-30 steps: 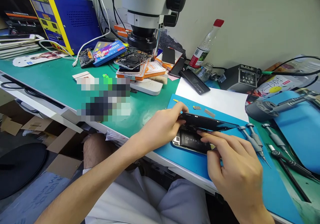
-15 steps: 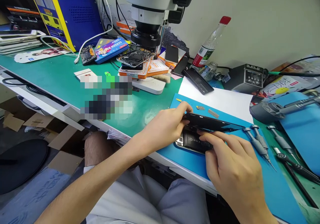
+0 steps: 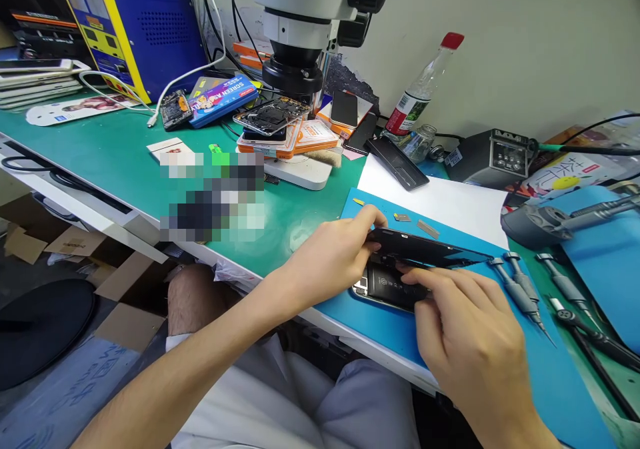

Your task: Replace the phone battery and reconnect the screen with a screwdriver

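An opened phone body (image 3: 393, 286) lies on the blue mat, its black battery showing. Its screen (image 3: 425, 247) is tilted up along the far long side. My left hand (image 3: 345, 249) is closed, pinching the screen's left end between thumb and fingers. My right hand (image 3: 473, 332) is bent over the right part of the phone. Its index fingertip reaches inside under the raised screen, and the thumb is against the near edge. What lies right under that fingertip is hidden.
Several grey screwdrivers (image 3: 520, 292) lie right of the phone. Beyond it are small metal parts (image 3: 429, 229) and a white sheet (image 3: 450, 202). A microscope (image 3: 295, 42) stands over stacked boxes and phone parts. A bottle (image 3: 420, 89) leans near the wall. A grey holder (image 3: 530, 225) stands at right.
Both hands keep nearly the same pose on the phone and its screen. The right hand has shifted very slightly to the right; the whole view has shifted a little too.
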`<control>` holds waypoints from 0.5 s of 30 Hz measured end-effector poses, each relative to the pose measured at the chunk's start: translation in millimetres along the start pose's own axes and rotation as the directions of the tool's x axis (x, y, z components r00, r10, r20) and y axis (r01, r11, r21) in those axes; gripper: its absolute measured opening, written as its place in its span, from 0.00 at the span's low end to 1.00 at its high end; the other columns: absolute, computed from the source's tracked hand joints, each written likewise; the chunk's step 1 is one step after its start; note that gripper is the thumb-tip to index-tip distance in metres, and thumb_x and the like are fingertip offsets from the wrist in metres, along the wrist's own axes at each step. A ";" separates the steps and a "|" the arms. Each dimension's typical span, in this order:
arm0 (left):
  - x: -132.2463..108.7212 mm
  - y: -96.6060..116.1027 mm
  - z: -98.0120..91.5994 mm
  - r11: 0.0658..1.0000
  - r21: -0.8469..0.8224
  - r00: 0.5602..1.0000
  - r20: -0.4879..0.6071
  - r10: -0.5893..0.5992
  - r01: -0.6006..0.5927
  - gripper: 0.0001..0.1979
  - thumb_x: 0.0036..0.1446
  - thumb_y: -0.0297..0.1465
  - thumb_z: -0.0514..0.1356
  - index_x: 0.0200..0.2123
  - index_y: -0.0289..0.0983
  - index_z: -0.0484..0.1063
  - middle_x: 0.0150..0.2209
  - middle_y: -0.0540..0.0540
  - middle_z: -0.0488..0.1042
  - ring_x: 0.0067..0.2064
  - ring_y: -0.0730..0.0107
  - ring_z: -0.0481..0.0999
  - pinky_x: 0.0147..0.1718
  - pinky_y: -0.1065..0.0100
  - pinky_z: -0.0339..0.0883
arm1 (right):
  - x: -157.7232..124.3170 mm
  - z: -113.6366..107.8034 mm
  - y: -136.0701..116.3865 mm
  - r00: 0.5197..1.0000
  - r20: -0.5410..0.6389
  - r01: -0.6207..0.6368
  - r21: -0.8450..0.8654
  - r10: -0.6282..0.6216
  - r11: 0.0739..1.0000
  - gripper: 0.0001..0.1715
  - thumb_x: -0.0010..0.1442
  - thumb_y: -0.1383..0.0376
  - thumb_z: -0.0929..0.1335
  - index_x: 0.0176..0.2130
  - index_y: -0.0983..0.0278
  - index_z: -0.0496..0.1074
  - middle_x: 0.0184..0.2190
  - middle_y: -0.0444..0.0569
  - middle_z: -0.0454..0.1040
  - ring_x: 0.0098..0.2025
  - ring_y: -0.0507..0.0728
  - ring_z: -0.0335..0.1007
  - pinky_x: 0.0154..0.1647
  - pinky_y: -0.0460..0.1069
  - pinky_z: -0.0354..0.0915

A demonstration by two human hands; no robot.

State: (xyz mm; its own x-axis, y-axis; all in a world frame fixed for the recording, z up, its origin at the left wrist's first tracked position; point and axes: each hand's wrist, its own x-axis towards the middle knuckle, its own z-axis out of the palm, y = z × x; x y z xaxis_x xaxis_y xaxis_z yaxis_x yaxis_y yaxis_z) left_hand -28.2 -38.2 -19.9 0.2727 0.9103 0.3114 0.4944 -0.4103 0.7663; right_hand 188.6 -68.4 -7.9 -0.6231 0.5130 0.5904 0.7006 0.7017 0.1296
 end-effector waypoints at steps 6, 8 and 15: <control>-0.2 -0.6 -0.6 1.000 0.015 1.000 -0.008 0.015 -0.014 0.10 0.71 0.24 0.56 0.52 0.42 0.65 0.42 0.49 0.82 0.41 0.61 0.83 0.35 0.68 0.63 | -9.3 1.1 3.1 0.969 -0.075 -0.224 0.118 0.234 0.967 0.14 0.67 0.77 0.65 0.47 0.64 0.75 0.43 0.53 0.82 0.47 0.61 0.76 0.54 0.58 0.68; -0.1 -0.9 -0.3 1.000 0.016 1.000 -0.006 0.013 -0.013 0.10 0.71 0.24 0.56 0.52 0.42 0.65 0.42 0.49 0.82 0.41 0.62 0.83 0.35 0.68 0.64 | -9.1 2.1 2.7 0.975 -0.058 -0.208 0.125 0.216 0.970 0.14 0.67 0.77 0.65 0.47 0.63 0.75 0.45 0.52 0.82 0.49 0.62 0.77 0.55 0.58 0.68; 0.3 -0.6 -0.2 0.999 0.039 1.000 -0.005 0.009 -0.009 0.11 0.71 0.25 0.56 0.53 0.42 0.66 0.42 0.48 0.82 0.42 0.60 0.83 0.36 0.68 0.67 | -8.7 5.7 4.6 0.976 0.003 -0.218 0.123 0.220 0.968 0.13 0.69 0.75 0.65 0.47 0.63 0.75 0.43 0.52 0.82 0.47 0.61 0.75 0.53 0.57 0.68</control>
State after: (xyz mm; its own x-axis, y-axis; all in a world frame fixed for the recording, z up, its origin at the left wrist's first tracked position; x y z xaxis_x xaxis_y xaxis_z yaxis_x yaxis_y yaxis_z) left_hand -28.5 -37.7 -20.1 0.2732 0.9067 0.3213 0.5237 -0.4204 0.7410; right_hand 195.2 -66.8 -17.0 -0.4551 0.6560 0.6021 0.7712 0.6284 -0.1017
